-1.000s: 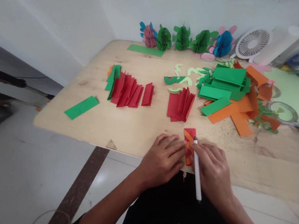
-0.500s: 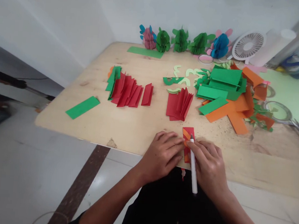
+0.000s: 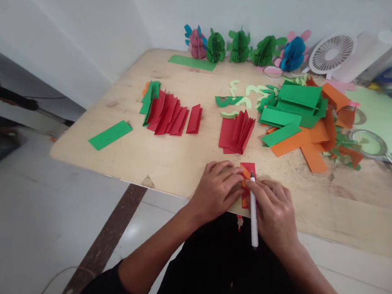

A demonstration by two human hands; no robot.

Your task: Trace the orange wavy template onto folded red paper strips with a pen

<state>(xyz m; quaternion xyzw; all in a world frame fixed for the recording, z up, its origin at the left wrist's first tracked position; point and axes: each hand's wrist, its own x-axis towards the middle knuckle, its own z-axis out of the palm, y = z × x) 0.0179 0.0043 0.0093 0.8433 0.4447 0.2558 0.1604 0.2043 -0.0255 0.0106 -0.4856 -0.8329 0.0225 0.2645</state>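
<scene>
Near the table's front edge lies a red paper strip [image 3: 251,166], upright to my view, with an orange paper cutout [image 3: 246,172] on top of it. My left hand [image 3: 217,185] comes from the left, fingers bent, its fingertips pressing the cutout onto the strip. In my right hand [image 3: 276,206] is a white pen [image 3: 253,216], held between thumb and fingers alongside the strip. Its dark tip points away from me, near the upper part of the strip. My fingers hide much of the cutout and the strip's middle.
Folded red papers [image 3: 237,132] stand just beyond my hands, with more red ones [image 3: 166,112] to the left. Green folded papers [image 3: 298,96] and orange strips [image 3: 313,158] pile up at right, beside tape rolls [image 3: 368,143]. Paper figures [image 3: 240,48] and a fan [image 3: 332,53] line the wall.
The whole view has shifted slightly, so the table sits a little higher in the picture. My hands stay at the strip; the pen tip remains near its top, with little visible movement.
</scene>
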